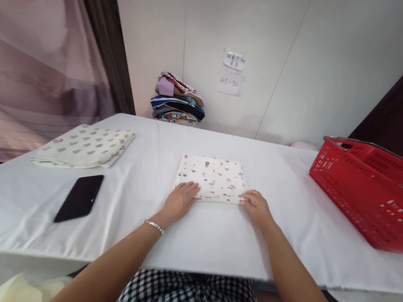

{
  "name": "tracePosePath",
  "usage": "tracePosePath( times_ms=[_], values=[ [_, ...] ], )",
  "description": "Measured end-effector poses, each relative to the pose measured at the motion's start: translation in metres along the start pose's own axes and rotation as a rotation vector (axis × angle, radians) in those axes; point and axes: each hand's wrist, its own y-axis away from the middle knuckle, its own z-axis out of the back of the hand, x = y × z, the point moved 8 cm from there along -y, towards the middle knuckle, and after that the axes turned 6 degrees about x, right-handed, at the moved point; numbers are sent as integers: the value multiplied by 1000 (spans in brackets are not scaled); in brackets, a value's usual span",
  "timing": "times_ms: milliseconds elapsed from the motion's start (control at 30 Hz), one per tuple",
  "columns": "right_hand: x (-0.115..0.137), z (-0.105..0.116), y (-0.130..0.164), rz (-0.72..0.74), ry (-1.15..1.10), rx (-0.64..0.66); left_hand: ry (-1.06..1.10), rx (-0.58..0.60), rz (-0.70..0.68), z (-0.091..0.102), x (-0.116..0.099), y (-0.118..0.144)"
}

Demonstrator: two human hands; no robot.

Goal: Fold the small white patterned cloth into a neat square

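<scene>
In the head view, a folded white printed cloth (210, 177) lies just below the middle of the frame on the white-covered table (214, 239). The left hand (179, 201) rests flat and open on the cloth's lower left corner, fingers spread over the fabric, a thin bracelet (154, 226) at the wrist. The right hand (257, 208) sits at the cloth's lower right corner with its fingertips at the stacked edges; whether they pinch the layers or merely touch them is hard to make out. At left of centre a dark phone (79, 197) lies face up, well apart from the cloth, and in the upper left a second folded patterned cloth (83, 146) rests near the table's far edge. A pile of coloured fabrics (177, 99) stands against the wall at upper centre, its lower part hidden behind the table. Two paper notes (231, 73) are stuck on the wall; their writing is too small to read fully. At right a red basket (379, 191) is cut off by the frame edge.
</scene>
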Motion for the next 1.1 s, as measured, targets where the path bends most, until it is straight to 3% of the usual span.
tracePosePath(
  times_ms=[167,333,500,633,833,1100],
  values=[
    [3,1,-1,39,42,-10,-19,15,17,-8,5,5],
    [17,5,1,152,175,-56,-12,26,33,-3,3,2],
    [53,-8,-3,289,287,-32,-25,8,46,3,-14,-16],
    [75,-27,-7,346,321,36,-21,16,-3,-9,-33,-29],
    [65,-34,-2,322,286,94,-26,20,-34,-32,-38,-24],
    [55,-25,2,228,186,80,13,10,-24,-16,-28,-9]
  ],
)
